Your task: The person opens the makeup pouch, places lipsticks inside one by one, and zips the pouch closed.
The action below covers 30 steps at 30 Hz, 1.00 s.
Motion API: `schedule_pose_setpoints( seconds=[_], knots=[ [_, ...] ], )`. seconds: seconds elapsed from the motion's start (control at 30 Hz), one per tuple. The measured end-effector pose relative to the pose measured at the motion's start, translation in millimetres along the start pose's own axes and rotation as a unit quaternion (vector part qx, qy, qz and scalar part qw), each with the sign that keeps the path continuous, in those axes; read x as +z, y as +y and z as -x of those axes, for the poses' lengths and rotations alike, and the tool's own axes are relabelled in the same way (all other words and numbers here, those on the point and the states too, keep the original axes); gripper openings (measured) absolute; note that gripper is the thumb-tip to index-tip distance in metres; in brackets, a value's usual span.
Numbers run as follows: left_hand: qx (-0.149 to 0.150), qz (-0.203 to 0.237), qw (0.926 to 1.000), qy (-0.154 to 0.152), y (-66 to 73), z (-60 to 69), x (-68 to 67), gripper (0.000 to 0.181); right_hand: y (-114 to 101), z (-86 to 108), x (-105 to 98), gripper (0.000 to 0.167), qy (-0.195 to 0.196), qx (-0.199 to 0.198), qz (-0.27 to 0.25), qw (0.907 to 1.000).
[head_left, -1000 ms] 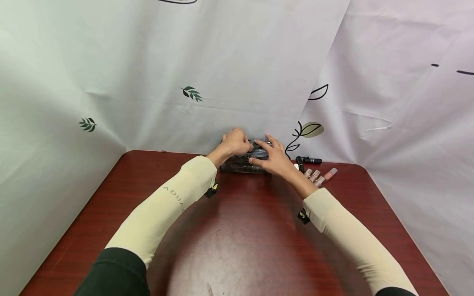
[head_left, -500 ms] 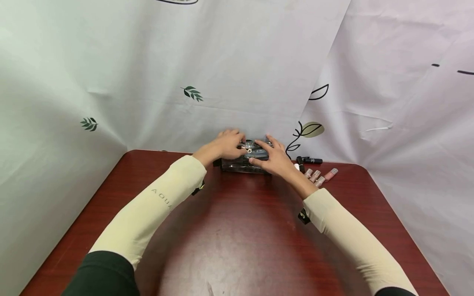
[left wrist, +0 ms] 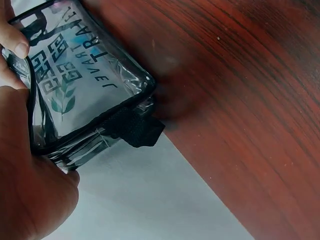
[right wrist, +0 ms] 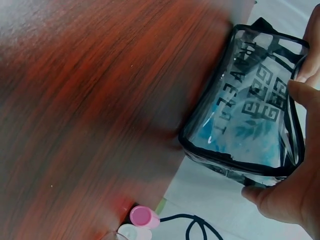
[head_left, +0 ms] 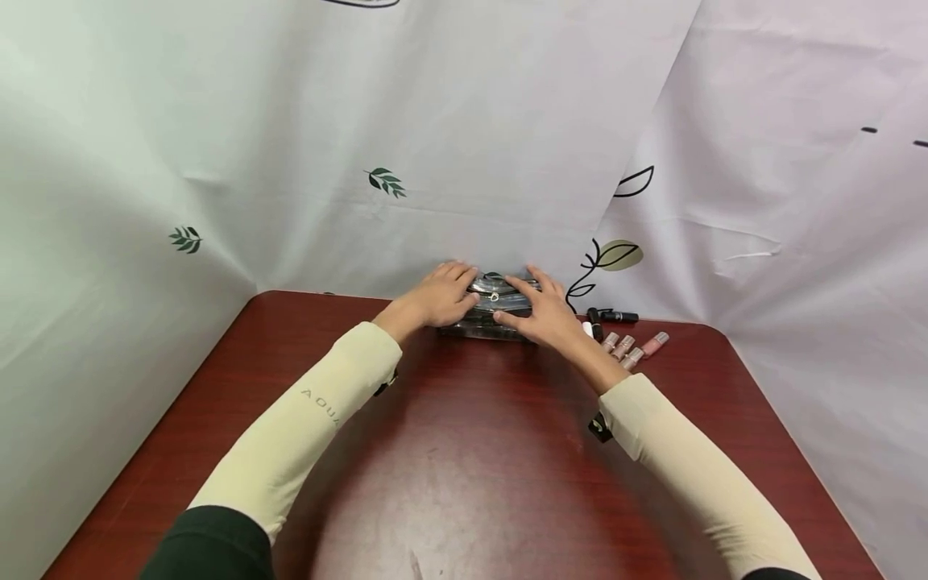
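Observation:
A clear zip pouch (head_left: 480,329) with black trim and dark lettering stands at the table's far edge, against the white backdrop. Its metal zipper pull (head_left: 495,297) shows on the top, between the two hands. My left hand (head_left: 438,300) holds the pouch's left end; in the left wrist view, a finger lies along the side of the pouch (left wrist: 85,95). At the opposite end, my right hand (head_left: 544,316) grips it with fingers spread, the thumb on the front upper edge. Something pale and bluish shows through the clear front in the right wrist view.
To the right of the pouch lie several pinkish tubes (head_left: 623,346) with clear caps. Beside them are a black tube (head_left: 619,317) and a white-ended item (head_left: 587,328). The backdrop (head_left: 406,234) rises right behind the reddish-brown table (head_left: 449,451).
My left hand has left the zipper area on top, uncovering the zipper pull, and shifted left to the pouch's left end. The right hand keeps its place. The head view has shifted slightly.

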<state>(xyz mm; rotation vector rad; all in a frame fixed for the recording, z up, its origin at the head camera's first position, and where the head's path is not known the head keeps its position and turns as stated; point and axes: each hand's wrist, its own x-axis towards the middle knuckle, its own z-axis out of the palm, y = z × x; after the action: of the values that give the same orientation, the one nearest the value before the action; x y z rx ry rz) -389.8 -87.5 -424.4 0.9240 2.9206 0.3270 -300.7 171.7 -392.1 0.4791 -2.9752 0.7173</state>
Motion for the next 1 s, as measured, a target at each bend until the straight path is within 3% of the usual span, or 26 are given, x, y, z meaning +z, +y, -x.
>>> schedule_pose_setpoints(
  seconds=[0.07, 0.13, 0.27, 0.33, 0.37, 0.5, 0.53, 0.57, 0.67, 0.77, 0.83, 1.0],
  knots=[
    [-0.002, -0.011, 0.9999, -0.005, -13.1, -13.4, 10.4, 0.08, -1, 0.8, 0, 0.088, 0.0, 0.003, 0.002, 1.0],
    [-0.004, -0.017, 0.9998, -0.002, -14.9, -13.8, 12.4, 0.081, -2, 1.2, 0, 0.088, -0.001, 0.004, 0.005, 1.0],
    [-0.016, -0.03, 0.9994, -0.009, 17.0, 12.9, -13.4, 0.078, -2, 1.0, 0, 0.089, -0.004, 0.01, 0.011, 0.9999],
    [-0.008, -0.053, 0.9986, -0.001, 17.7, 16.1, -14.0, 0.081, -3, 0.8, -1, 0.089, -0.006, 0.012, 0.012, 0.9998],
    [-0.012, -0.048, 0.9988, -0.006, 24.4, 20.1, -20.0, 0.078, -3, 0.9, -1, 0.089, -0.007, 0.013, 0.012, 0.9998],
    [-0.016, -0.039, 0.999, -0.014, 22.7, 17.3, -19.3, 0.076, -8, 2.1, 0, 0.09, -0.004, 0.013, 0.018, 0.9997],
    [-0.023, -0.031, 0.999, -0.023, 30.0, 21.7, -25.1, 0.075, -9, 2.7, 1, 0.09, 0.0, 0.011, 0.025, 0.9996],
    [-0.028, -0.016, 0.9991, -0.026, 33.3, 22.7, -26.8, 0.074, -10, 3.2, 2, 0.089, 0.006, 0.009, 0.031, 0.9995],
    [-0.021, -0.025, 0.9993, -0.019, 22.1, 16.3, -15.6, 0.077, -15, 4.6, 5, 0.085, 0.035, -0.003, 0.057, 0.9978],
    [-0.023, -0.025, 0.9993, -0.018, 26.5, 19.5, -17.4, 0.077, -23, 4.9, 6, 0.076, 0.075, -0.021, 0.078, 0.9939],
    [-0.032, -0.026, 0.9988, -0.026, 42.7, 31.6, -30.8, 0.073, -30, 4.0, 6, 0.066, 0.099, -0.029, 0.091, 0.9905],
    [-0.043, -0.056, 0.997, -0.03, 54.9, 42.2, -41.3, 0.071, -50, -4.4, 6, 0.043, 0.129, -0.028, 0.119, 0.9841]
  ],
)
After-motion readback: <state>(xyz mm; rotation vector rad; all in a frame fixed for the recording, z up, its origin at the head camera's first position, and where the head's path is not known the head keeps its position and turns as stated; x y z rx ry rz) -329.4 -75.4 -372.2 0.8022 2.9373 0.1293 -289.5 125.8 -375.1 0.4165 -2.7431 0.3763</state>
